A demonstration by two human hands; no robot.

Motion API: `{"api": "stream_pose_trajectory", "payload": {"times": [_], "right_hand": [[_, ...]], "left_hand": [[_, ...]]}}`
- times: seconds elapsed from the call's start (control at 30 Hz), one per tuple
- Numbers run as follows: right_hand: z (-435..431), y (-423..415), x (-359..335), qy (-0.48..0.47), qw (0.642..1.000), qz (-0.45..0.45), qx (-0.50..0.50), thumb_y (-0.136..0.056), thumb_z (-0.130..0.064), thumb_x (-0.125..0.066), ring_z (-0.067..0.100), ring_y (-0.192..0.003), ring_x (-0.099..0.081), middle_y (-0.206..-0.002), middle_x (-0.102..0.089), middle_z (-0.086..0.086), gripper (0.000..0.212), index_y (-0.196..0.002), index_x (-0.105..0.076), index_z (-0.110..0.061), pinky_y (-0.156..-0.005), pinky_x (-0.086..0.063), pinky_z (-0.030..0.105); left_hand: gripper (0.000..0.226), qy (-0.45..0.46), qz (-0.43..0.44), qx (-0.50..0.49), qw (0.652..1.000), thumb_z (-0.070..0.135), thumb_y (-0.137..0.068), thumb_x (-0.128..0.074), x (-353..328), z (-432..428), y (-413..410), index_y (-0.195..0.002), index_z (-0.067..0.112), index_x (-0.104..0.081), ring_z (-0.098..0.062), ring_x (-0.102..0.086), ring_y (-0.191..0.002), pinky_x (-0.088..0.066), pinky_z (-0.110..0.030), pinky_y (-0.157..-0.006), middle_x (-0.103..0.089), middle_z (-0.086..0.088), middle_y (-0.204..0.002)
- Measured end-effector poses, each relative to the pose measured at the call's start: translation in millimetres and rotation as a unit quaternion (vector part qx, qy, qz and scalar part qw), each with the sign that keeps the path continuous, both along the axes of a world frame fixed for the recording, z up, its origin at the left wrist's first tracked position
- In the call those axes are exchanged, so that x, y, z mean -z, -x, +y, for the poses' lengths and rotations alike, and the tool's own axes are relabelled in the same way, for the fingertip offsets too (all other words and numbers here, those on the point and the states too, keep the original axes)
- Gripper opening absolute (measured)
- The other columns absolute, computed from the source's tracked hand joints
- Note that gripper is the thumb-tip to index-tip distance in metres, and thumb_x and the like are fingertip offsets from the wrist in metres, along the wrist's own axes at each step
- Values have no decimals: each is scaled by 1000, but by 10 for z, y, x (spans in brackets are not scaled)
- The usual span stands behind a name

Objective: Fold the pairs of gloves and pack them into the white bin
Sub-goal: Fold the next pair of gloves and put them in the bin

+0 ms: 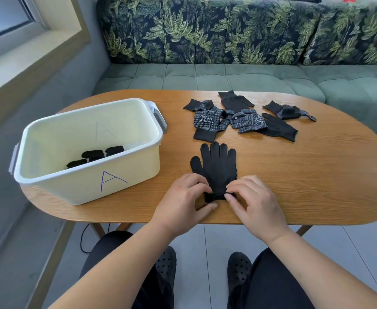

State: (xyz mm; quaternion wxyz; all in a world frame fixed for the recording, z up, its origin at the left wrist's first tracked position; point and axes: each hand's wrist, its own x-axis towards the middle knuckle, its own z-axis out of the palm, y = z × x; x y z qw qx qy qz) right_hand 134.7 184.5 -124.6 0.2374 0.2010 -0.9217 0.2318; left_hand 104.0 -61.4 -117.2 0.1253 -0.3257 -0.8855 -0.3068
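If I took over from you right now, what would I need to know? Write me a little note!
Hands: left hand and right hand both pinch the cuff of the black knit glove, which lies flat, fingers pointing away, on the oval wooden table.
Done: three folded black bundles lie in the white plastic bin marked A, at the left.
Left: fold this one, then the pile of loose black dotted gloves at the far side, and pack them all.
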Motion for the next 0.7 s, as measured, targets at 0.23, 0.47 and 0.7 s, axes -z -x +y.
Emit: {"api": "stream_pose_trajectory", "payload": {"times": [0.23,0.47,0.7], "right_hand": [[4,-15,-55,6,999,-51,6,-93,-39,-80,15,-119,-58,-119,-67,-11,33,-118,-69,-20,-96,-53,35],[8,11,-38,6,1000,-23,12,-91,-22,-83,14,-115,-60,-122,-73,-15,23,-114,-82,-21,-93,-55,40],[3,1,-136,130,985,-101,48,-85,-21,-89,8,-79,-58,-82,-60,-27,28,-110,-85,-31,-72,-45,13]], "left_hand": [[14,-4,26,0,1000,18,-99,-75,31,14,9,-112,14,-70,-18,-61,-112,-53,-42,-91,-66,4,-118],[14,-5,21,-14,1000,21,-103,-69,-5,7,-10,-116,18,-67,-16,-61,-118,-51,-40,-98,-68,6,-123],[14,-59,-63,-60,994,25,-101,-72,-43,-20,-4,-116,25,-72,-6,-63,-105,-54,-28,-95,-67,9,-113]]}}
